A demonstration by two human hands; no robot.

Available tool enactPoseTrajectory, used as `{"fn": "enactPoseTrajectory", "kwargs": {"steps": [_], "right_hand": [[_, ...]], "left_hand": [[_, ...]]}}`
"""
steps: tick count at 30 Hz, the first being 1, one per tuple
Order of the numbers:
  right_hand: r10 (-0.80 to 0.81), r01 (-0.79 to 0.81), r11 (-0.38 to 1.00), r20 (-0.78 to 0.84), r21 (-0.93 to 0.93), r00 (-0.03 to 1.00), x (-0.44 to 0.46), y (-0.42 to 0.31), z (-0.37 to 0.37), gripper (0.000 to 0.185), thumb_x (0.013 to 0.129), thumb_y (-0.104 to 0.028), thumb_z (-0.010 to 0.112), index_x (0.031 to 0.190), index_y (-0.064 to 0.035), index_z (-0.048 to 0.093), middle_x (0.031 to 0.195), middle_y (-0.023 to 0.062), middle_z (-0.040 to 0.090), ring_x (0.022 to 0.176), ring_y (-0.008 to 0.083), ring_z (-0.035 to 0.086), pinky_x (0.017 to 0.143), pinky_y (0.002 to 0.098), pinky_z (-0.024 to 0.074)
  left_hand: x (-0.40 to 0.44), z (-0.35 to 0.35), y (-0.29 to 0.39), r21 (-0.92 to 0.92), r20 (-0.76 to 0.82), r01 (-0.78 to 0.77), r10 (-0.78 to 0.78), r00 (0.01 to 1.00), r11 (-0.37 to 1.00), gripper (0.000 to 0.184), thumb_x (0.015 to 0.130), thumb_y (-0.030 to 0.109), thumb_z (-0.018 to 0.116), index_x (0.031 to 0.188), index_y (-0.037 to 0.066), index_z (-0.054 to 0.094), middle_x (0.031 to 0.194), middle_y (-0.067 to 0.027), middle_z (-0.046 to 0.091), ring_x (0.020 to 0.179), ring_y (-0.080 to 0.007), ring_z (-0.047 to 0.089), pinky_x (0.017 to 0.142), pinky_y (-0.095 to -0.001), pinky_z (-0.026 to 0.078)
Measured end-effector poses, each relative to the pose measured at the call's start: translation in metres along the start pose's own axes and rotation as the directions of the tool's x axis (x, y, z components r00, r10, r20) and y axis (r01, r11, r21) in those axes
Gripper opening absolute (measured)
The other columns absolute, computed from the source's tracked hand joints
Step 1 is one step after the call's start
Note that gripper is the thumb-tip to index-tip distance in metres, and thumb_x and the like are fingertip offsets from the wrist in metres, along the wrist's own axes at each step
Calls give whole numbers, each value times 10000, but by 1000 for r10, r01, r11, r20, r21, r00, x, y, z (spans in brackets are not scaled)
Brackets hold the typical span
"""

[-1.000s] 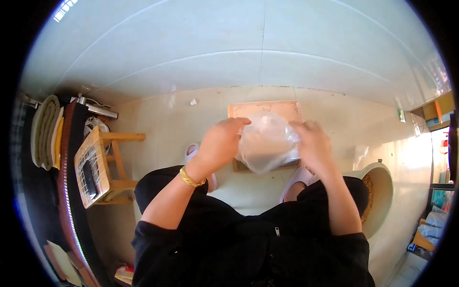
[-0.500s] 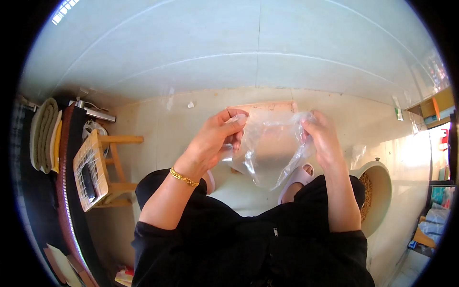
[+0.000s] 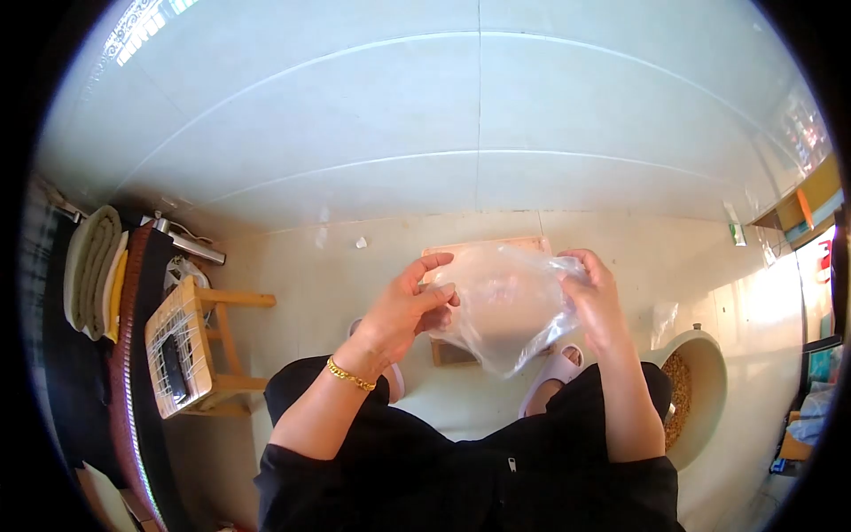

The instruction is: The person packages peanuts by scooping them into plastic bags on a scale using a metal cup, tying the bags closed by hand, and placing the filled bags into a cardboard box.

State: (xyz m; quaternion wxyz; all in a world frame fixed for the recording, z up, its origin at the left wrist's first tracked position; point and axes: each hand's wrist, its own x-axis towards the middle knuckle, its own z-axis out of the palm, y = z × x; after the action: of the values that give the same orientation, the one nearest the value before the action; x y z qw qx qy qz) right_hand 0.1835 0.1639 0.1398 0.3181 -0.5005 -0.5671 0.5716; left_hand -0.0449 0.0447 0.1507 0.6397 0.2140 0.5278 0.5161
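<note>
A clear plastic bag (image 3: 505,306) is stretched loosely between my two hands, above a low wooden stool or board (image 3: 483,246) on the floor. My left hand (image 3: 403,310), with a gold bracelet at its wrist, is at the bag's left side. Its index finger is lifted away from the thumb, while the other fingers curl against the plastic. My right hand (image 3: 596,301) pinches the bag's upper right edge between thumb and fingers. Through the film, the pale wooden surface shows faintly.
At left stands a wooden stool (image 3: 222,383) with a dark phone-like object (image 3: 172,365) on its woven seat. Folded cloths (image 3: 93,275) lie behind it. To the right is a pale bin (image 3: 712,390) of brown pellets. Shelves (image 3: 811,213) line the right side; a pale wall (image 3: 479,97) rises ahead.
The view has tilted up, so everything sits lower. The bag has spread wider and looks fuller between my hands. My left index finger has parted from the thumb.
</note>
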Motion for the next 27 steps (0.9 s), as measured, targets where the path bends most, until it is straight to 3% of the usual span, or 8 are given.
{"fn": "enactPoseTrajectory", "kwargs": {"steps": [6,7,11,14,18,22,26,27], "right_hand": [[-22,22,997,1,-79,1000,4,5,-1,241,857,-98,579,1087,-27,564,842,10,561,742,87,509,639,255,416],[-86,86,994,7,-72,996,9,16,-3,331,835,-146,593,1132,-5,562,861,84,613,733,147,564,664,294,462],[-142,125,813,15,-569,990,8,1,-23,353,849,-156,610,1173,-23,558,943,58,609,860,120,561,778,294,467],[-299,248,729,29,-638,954,5,-27,-76,337,837,-210,609,1132,-48,592,927,115,640,845,189,611,767,303,487],[-433,280,780,-160,-560,887,-27,-51,-159,302,850,-228,610,1077,-28,617,931,94,652,848,153,606,762,288,487],[-227,-104,769,-421,-631,878,-68,11,-236,304,859,-246,594,1084,-44,620,912,77,667,821,150,613,724,310,497],[3,-394,265,-408,-880,913,-132,95,-262,255,822,-218,567,1008,-77,670,900,172,662,815,297,647,737,412,500],[69,-404,330,-405,-853,912,-146,117,-266,233,807,-222,584,952,-65,677,873,186,655,821,320,640,748,419,495]], "left_hand": [[6,0,-4,-30,-16,-52,52,999,998,441,913,91,526,1330,58,388,871,-48,596,671,-99,562,632,-250,488],[5,0,-3,-29,1,-26,26,1000,999,441,913,91,526,1330,58,388,871,-48,596,671,-99,562,632,-250,488],[9,0,3,63,4,-98,98,995,993,455,894,132,548,1319,65,400,942,-70,612,629,-77,537,558,-212,425],[13,9,2,67,-25,-81,83,996,994,448,894,143,545,1313,63,406,977,-81,613,614,-76,524,539,-210,407],[17,13,-3,100,-3,-57,57,998,993,429,895,130,520,1301,44,413,1008,-116,621,617,-79,538,562,-197,433],[17,12,-5,106,-54,-33,39,998,994,414,901,120,487,1299,42,407,1003,-107,616,613,-81,524,547,-207,416],[18,7,-8,128,-85,-23,34,996,992,402,908,122,466,1298,43,403,997,-97,610,611,-85,509,536,-212,401],[18,7,-8,130,-83,-26,37,996,991,402,908,122,466,1298,43,403,997,-97,610,611,-85,509,536,-212,401]]}}
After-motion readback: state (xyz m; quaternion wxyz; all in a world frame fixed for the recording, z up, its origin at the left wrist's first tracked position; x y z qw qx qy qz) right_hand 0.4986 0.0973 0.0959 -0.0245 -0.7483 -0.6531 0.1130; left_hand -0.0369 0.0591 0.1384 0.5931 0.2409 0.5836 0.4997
